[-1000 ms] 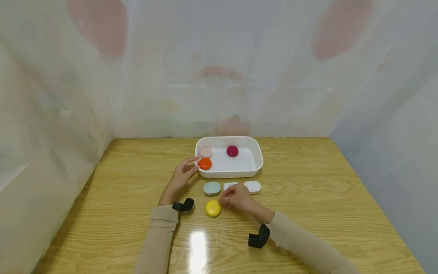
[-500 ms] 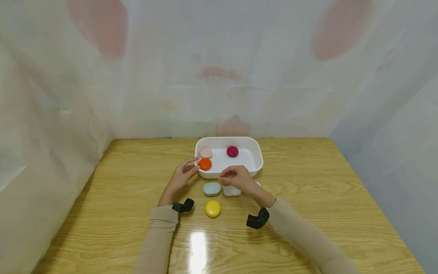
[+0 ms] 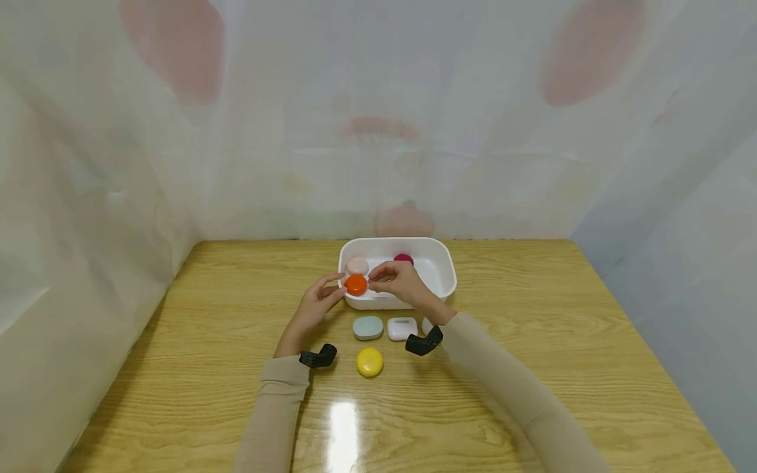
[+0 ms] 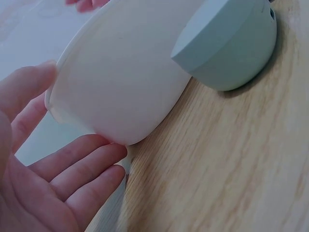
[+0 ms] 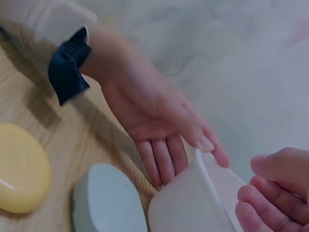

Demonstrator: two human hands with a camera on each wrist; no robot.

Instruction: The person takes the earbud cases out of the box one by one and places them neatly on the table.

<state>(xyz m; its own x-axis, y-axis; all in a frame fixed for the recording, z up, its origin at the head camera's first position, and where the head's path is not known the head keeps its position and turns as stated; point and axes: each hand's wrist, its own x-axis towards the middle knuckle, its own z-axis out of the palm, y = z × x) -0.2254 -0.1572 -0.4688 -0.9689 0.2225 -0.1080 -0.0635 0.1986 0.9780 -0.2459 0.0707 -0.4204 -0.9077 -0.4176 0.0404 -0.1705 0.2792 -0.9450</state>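
Observation:
My left hand holds the left end of a white tray, the rim between thumb and forefinger; its other fingers lie against the outer wall. Inside, an orange rounded disc-like case sits at the near left corner, in front of a pale pink one. My right hand is over the tray, loosely curled, fingertips at the orange case's right side; whether they touch it I cannot tell. No object shows in that hand in the right wrist view. Behind it, a dark red case is partly hidden.
Before the tray lie a pale green earbud case and a white earbud case. Another white case is mostly covered by the right wrist's camera. Nearer the person rests a round yellow case on the wooden table.
My right hand has moved forward from beside the yellow case, passing over the earbud cases, into the tray beside the orange case. The left hand has kept its place on the tray.

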